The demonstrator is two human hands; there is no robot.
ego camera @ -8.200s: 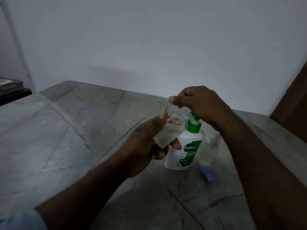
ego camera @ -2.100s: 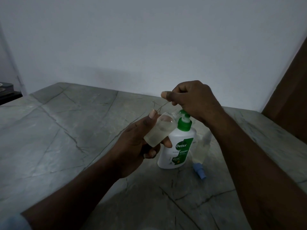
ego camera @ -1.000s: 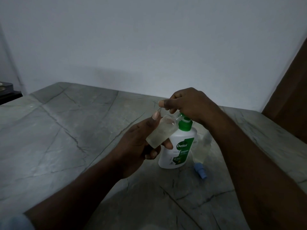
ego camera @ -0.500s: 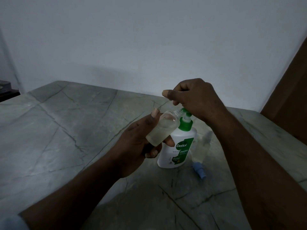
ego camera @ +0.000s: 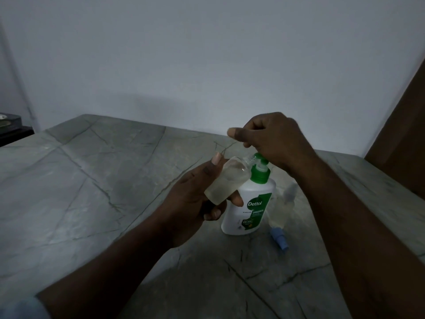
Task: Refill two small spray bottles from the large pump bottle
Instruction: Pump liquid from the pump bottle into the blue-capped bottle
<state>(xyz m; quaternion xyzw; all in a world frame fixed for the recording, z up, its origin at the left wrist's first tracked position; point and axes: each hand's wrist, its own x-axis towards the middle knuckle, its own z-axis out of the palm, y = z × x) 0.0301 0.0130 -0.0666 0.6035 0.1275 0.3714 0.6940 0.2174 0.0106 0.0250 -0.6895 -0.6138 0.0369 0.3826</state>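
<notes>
Left hand (ego camera: 195,203) first: fingers and thumb wrapped round a small bottle (ego camera: 226,180), thumb up along its near side, fingertips under its base. The small bottle is clear, tilted, part full of pale cloudy liquid, its open neck right at the green nozzle of the pump bottle (ego camera: 250,203). Right hand (ego camera: 273,139) sits on top of the pump bottle, fingers curled under, thumb stuck out straight. Its underside covers the green pump head (ego camera: 259,160); whether it pinches anything inside that curl, I cannot tell. The pump bottle stands upright on the desk (ego camera: 92,180): white body, green collar, green Dettol label facing us. Just right of the pump bottle, a second bottle (ego camera: 282,210), clear with pale liquid, partly hidden by the right forearm. In front of that, right of the pump bottle's base, a blue sprayer (ego camera: 279,238) lies on its side. The desk is grey-green stone, veined with dark crack-like lines, dimly lit. Behind the pump bottle, a plain pale wall (ego camera: 207,65). Far right of it, a brown panel (ego camera: 404,134). Far left, a dark object (ego camera: 11,130) at the frame's edge. Both forearms bare, reaching in from below.
</notes>
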